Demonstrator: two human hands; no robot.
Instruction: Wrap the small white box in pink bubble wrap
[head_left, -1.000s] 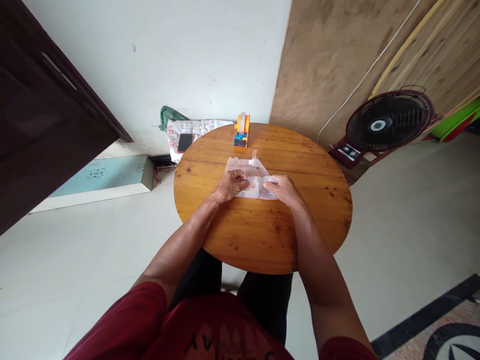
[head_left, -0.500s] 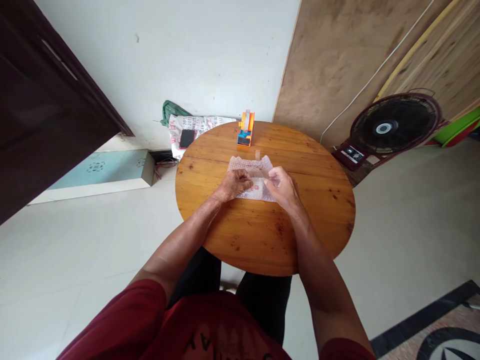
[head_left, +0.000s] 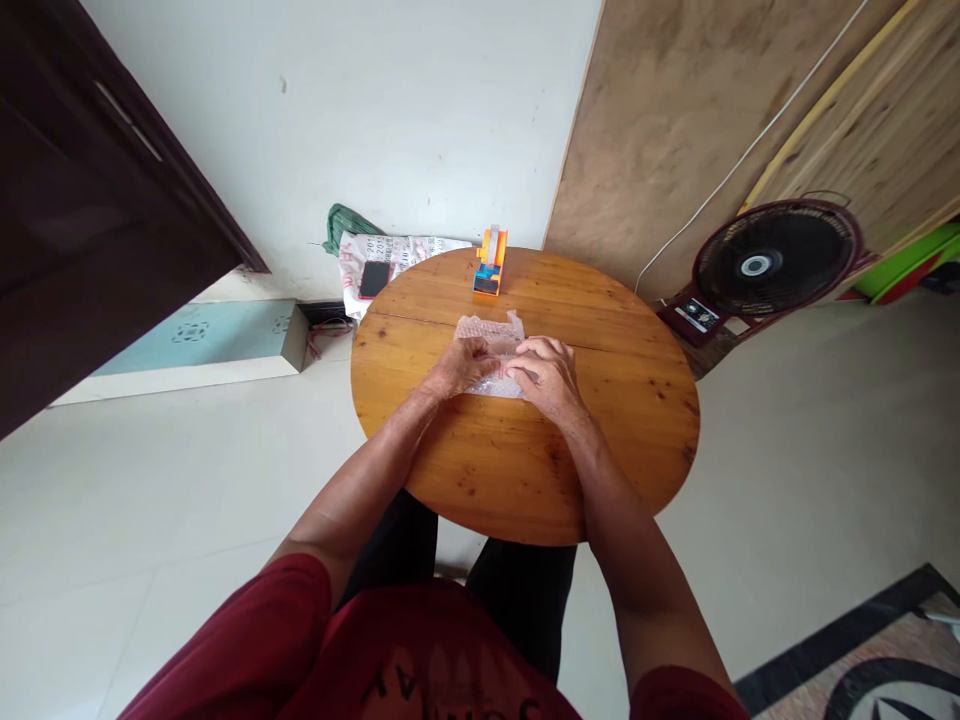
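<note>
Clear bubble wrap [head_left: 481, 328] lies on the round wooden table [head_left: 495, 460] in front of me. My left hand [head_left: 459, 368] is closed on its left part, thumb and fingertips pinching near the middle. From the right, my right hand [head_left: 547, 376] has its fingers bent over the wrap's right side, with the fingertips close to those of my left hand. The hands hide most of the wrap's middle, so I cannot make out what lies in it.
An orange and blue tape dispenser [head_left: 490, 265] stands at the table's far edge. Behind the table's left edge, a dark phone [head_left: 374, 280] lies on a printed white sack [head_left: 405, 248]. A dark round fan [head_left: 772, 262] stands at the right, by the wall.
My right hand has moved left, bringing the wrap's right side inward over the middle. The reddish print seen there before is now covered. My left hand has barely moved.
</note>
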